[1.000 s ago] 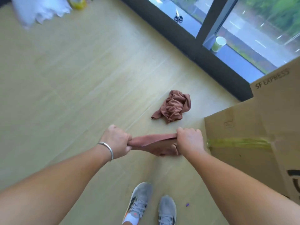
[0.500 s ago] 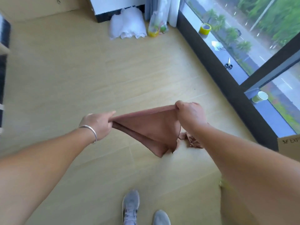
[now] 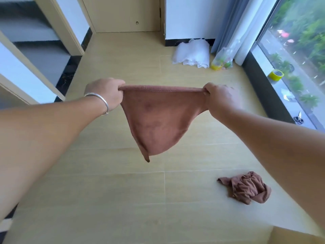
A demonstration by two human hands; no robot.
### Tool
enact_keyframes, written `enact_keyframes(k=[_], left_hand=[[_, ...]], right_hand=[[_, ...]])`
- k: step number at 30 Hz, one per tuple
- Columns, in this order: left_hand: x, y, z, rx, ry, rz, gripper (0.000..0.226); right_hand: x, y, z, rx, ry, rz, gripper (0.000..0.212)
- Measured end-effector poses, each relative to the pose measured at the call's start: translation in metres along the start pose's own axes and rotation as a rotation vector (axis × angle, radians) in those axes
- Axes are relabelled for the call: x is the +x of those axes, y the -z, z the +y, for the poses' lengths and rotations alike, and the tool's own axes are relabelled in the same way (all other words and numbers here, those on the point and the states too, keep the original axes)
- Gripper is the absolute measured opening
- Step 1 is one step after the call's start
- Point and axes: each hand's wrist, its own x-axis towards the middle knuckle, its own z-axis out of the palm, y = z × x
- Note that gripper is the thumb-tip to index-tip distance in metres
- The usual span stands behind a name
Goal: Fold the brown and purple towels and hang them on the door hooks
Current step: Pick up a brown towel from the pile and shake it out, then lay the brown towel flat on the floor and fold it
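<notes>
A brown towel (image 3: pixel 158 118) hangs stretched in the air between both hands, its top edge taut and its lower part drooping to a point. My left hand (image 3: pixel 105 94), with a silver bangle at the wrist, pinches the towel's left top corner. My right hand (image 3: pixel 219 97) pinches the right top corner. A second brownish towel (image 3: pixel 246 187) lies crumpled on the wooden floor at the lower right, below my right forearm. A wooden door (image 3: pixel 123 14) stands shut at the far end of the room; no hooks show on it.
A white plastic bag (image 3: pixel 191 53) and a clear bag with a yellow base (image 3: pixel 221 60) sit by the curtain at the far right. Yellow tape (image 3: pixel 276 74) and scissors (image 3: pixel 298 118) lie on the window sill. A cardboard corner (image 3: pixel 299 237) shows at the bottom right.
Both hands have risen and spread apart, pulling the towel's top edge taut. The view has swung up from the floor and box toward the door, and the crumpled towel now lies at the lower right.
</notes>
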Motion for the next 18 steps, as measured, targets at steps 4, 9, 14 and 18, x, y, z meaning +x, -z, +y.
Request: enact_keyframes(k=[4, 9, 14, 18], left_hand=[[-0.072, -0.042, -0.034, -0.052, 0.028, 0.042, 0.033], [-0.207, -0.119, -0.054, -0.078, 0.012, -0.107, 0.034], [-0.32, -0.188, -0.057, -0.131, 0.023, -0.283, 0.017], [-0.377, -0.241, -0.054, -0.164, 0.168, -0.441, 0.018]], right_hand=[[-0.04, -0.038, -0.022, 0.047, 0.073, -0.089, 0.034], [-0.138, -0.121, -0.031, 0.048, 0.159, -0.293, 0.03], [-0.249, -0.194, -0.023, 0.045, 0.214, -0.536, 0.017], [-0.314, -0.242, -0.016, 0.047, 0.21, -0.61, 0.008]])
